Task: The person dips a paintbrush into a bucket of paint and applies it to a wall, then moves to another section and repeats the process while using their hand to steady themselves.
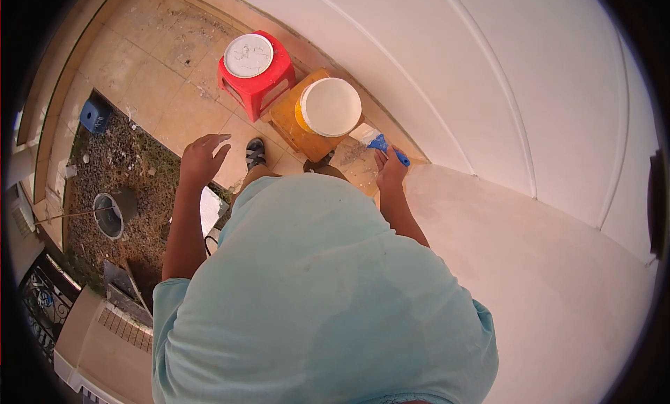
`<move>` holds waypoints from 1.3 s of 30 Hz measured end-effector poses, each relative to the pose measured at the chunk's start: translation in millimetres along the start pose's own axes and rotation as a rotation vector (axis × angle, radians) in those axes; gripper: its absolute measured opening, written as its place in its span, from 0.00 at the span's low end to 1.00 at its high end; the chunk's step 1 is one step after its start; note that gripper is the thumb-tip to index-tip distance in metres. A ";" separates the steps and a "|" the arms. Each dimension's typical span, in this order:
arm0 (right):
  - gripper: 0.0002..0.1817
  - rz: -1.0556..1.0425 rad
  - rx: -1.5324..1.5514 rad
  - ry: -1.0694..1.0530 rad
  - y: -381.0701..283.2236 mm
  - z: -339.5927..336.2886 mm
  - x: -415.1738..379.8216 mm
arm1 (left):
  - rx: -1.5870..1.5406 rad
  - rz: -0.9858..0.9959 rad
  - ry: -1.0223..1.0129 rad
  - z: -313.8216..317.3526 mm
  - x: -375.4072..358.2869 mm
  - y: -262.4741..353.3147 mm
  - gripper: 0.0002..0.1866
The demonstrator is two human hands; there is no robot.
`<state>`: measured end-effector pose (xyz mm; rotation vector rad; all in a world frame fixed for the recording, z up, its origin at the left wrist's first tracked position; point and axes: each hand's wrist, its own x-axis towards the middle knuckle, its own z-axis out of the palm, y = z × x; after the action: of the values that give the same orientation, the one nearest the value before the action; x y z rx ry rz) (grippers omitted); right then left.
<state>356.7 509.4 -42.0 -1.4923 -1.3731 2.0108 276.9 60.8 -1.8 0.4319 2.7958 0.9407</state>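
Observation:
My right hand (391, 168) is closed around the blue handle of a putty knife (377, 143), whose pale blade points toward a white bucket (331, 107). The bucket has a yellow side and stands on an orange-yellow stool (287, 118). My left hand (204, 160) hangs in the air over the tiled floor, fingers apart, holding nothing. Beyond it a red stool (256, 91) bears a round white lid (248, 55) with smears on it.
White walls (530, 278) with raised mouldings rise at the right. A blue stool (95, 116) stands by a dirt bed (150, 174) at the left, and a grey round container (109, 215) lies in that bed. Stained tiles (157, 48) stretch along the wall.

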 end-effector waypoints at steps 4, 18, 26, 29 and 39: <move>0.12 0.038 0.099 -0.044 -18.7 -11.6 2.1 | -0.015 -0.043 0.031 1.2 -9.3 -1.9 0.12; 0.10 -0.267 -0.540 -0.408 -44.3 85.3 39.0 | 0.013 -0.211 0.091 -2.2 -38.6 14.7 0.12; 0.10 -0.570 -0.909 -0.515 10.5 99.5 77.3 | 0.055 -0.395 0.100 -4.5 -84.5 34.5 0.12; 0.10 -0.664 -0.949 -0.500 15.6 108.2 65.5 | 0.104 -0.406 0.065 -10.1 -95.3 46.2 0.11; 0.10 -0.669 -0.953 -0.550 38.6 113.1 73.9 | 0.203 -0.472 0.035 -28.6 -97.1 63.6 0.12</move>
<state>239.8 482.5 -115.2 -0.4765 -2.8276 1.3819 375.8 61.9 65.4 -0.2220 2.8354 0.5675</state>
